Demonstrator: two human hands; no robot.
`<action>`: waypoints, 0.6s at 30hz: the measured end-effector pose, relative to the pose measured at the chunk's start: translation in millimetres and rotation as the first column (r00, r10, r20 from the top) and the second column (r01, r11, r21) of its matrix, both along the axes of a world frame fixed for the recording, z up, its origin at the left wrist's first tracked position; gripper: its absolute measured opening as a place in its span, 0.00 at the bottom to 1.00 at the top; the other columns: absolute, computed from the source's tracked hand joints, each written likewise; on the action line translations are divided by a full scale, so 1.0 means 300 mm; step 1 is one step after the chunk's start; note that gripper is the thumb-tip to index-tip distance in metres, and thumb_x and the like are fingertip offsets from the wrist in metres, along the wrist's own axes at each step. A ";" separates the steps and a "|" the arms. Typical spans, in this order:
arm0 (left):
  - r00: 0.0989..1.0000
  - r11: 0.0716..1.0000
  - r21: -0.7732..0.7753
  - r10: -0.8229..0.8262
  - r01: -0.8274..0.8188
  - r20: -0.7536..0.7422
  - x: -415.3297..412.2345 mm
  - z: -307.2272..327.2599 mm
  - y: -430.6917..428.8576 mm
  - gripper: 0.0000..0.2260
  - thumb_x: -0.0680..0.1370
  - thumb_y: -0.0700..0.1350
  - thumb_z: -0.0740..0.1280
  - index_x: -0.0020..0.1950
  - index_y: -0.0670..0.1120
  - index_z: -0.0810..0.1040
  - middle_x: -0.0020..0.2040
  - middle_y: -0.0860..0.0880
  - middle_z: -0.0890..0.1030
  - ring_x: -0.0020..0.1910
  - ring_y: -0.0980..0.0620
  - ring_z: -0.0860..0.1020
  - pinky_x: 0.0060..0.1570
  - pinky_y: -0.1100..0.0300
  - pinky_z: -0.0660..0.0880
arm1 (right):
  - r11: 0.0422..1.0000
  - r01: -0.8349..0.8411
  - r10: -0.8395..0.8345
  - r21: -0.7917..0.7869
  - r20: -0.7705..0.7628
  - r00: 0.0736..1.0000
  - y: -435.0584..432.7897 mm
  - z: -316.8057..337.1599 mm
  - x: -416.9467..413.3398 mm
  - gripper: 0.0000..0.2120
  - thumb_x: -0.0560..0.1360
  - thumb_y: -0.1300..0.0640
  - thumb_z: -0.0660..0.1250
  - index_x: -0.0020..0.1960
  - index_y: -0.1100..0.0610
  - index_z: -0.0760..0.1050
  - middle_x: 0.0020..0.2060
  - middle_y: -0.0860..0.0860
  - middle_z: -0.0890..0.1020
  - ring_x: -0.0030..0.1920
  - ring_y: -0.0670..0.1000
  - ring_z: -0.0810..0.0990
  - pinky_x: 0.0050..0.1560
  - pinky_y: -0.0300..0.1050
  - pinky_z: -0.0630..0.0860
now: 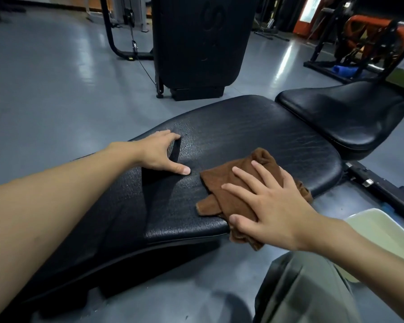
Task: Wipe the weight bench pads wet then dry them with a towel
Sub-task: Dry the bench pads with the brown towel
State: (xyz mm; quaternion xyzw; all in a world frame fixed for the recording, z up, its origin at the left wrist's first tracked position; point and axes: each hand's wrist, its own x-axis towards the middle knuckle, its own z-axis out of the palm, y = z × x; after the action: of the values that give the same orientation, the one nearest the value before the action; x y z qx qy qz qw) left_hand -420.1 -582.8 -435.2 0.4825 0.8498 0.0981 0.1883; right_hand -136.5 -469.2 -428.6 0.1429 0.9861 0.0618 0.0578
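Brown towel (229,192) overhangs pad's (243,134) near edge | right grip (278,206) flat, fingers spread, pressing it | left grip (156,152) splayed, empty, at far edge | bare floor (44,89) around

The bench's long pad (243,136) is black, crazed all over with fine cracks and creases; the seat pad (348,113) at two o'clock is a glossier black. The towel (222,183) is rust-brown. The floor (44,78) is blue-grey with pale streaks. An orange frame (369,22) shows at one o'clock, a pale cream basin (378,227) at four and olive-grey trousers (301,287) at five.
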 end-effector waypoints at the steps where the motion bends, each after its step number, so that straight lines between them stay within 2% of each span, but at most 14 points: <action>1: 1.000 1.000 0.009 -0.002 0.002 -0.022 0.002 -0.002 -0.010 0.55 0.59 0.73 0.70 0.79 0.48 0.56 0.80 0.44 0.54 0.79 0.48 0.52 0.77 0.53 0.52 | 1.000 0.005 -0.005 -0.001 0.009 1.000 -0.005 0.001 0.009 0.36 0.71 0.27 0.42 0.77 0.34 0.56 0.81 0.44 0.52 0.80 0.57 0.45 0.74 0.69 0.46; 3: 0.999 1.000 0.005 -0.018 0.018 -0.034 -0.004 -0.007 -0.047 0.54 0.58 0.75 0.68 0.79 0.51 0.58 0.79 0.45 0.56 0.78 0.48 0.55 0.76 0.53 0.55 | 1.000 0.026 -0.026 -0.003 0.039 0.999 -0.004 0.002 0.001 0.38 0.69 0.25 0.39 0.77 0.33 0.51 0.81 0.43 0.47 0.80 0.56 0.41 0.74 0.69 0.44; 5: 0.999 0.999 -0.036 -0.027 0.027 -0.017 -0.029 -0.015 -0.097 0.58 0.54 0.79 0.68 0.79 0.56 0.56 0.80 0.47 0.53 0.79 0.48 0.53 0.77 0.52 0.55 | 0.999 0.035 -0.035 -0.005 0.048 0.998 0.006 0.005 -0.038 0.40 0.66 0.23 0.36 0.77 0.32 0.47 0.81 0.42 0.44 0.80 0.55 0.38 0.73 0.70 0.42; 7: 1.000 0.996 -0.081 -0.023 0.024 0.012 -0.060 -0.027 -0.139 0.60 0.51 0.79 0.66 0.79 0.59 0.53 0.80 0.48 0.50 0.79 0.49 0.51 0.77 0.51 0.53 | 0.999 0.042 -0.041 -0.020 0.049 0.998 0.022 0.003 -0.092 0.41 0.64 0.22 0.35 0.77 0.31 0.45 0.80 0.42 0.43 0.80 0.54 0.37 0.73 0.71 0.42; 9: 0.999 0.996 -0.083 -0.022 0.024 0.032 -0.077 -0.038 -0.157 0.60 0.52 0.79 0.68 0.79 0.60 0.51 0.81 0.49 0.48 0.80 0.51 0.49 0.77 0.52 0.53 | 0.998 0.047 -0.046 -0.030 0.040 0.998 0.043 -0.004 -0.154 0.42 0.64 0.21 0.34 0.76 0.30 0.45 0.81 0.42 0.43 0.80 0.54 0.38 0.73 0.72 0.41; 13: 0.999 0.997 -0.066 -0.032 0.033 0.017 -0.084 -0.060 -0.150 0.58 0.55 0.76 0.70 0.79 0.60 0.49 0.81 0.49 0.47 0.80 0.51 0.46 0.78 0.50 0.52 | 0.997 0.057 -0.056 -0.042 0.035 0.998 0.109 -0.012 -0.322 0.38 0.68 0.21 0.39 0.76 0.30 0.47 0.81 0.43 0.45 0.80 0.56 0.39 0.72 0.73 0.42; 18: 1.000 0.998 -0.058 0.000 0.000 0.014 -0.110 -0.096 -0.148 0.62 0.46 0.84 0.63 0.77 0.66 0.47 0.81 0.54 0.46 0.80 0.51 0.45 0.75 0.39 0.55 | 0.994 0.093 -0.091 -0.064 0.033 0.995 0.208 -0.013 -0.600 0.32 0.74 0.25 0.46 0.77 0.31 0.51 0.81 0.45 0.46 0.80 0.59 0.40 0.71 0.76 0.41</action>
State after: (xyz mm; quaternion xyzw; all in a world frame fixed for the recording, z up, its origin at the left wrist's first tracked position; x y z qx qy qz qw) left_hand -453.1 -627.2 -464.1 0.4761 0.8510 0.0767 0.2081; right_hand -316.5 -406.9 -432.4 0.1853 0.9790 0.0291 0.0802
